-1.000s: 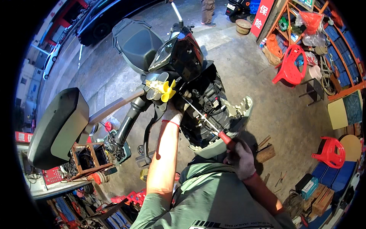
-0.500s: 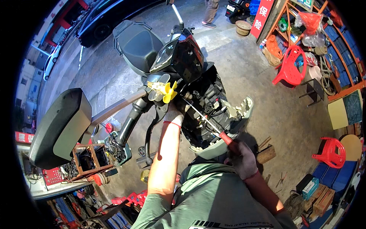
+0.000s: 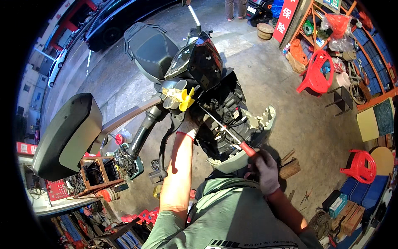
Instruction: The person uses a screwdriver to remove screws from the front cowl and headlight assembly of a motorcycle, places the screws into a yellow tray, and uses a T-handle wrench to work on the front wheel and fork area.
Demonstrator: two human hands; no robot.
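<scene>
My right hand [image 3: 267,172], in a pale work glove, is closed around the red handle of a long screwdriver [image 3: 247,149]. Its thin metal shaft slants up and left into the opened front of a scooter [image 3: 226,120], where black parts and wiring lie bare; the tip's exact contact is hard to see. Beside that opening, below the handlebar, is my left hand [image 3: 189,128], also gloved, its fingers hidden among the dark parts. A yellow propeller ornament [image 3: 186,99] sits on the handlebar just above it. A pale green body panel [image 3: 236,162] edges the opening near me.
A large mirror [image 3: 68,137] juts out to the left on its arm. Red plastic chairs [image 3: 317,74] stand to the right, before crowded shelves. A wooden block [image 3: 289,168] lies on the floor near my right hand. A person's legs [image 3: 235,9] show at the far edge.
My right hand has turned a little around the screwdriver handle and shifted slightly right. My left hand stays by the opening. Far off, the person's legs have changed stance.
</scene>
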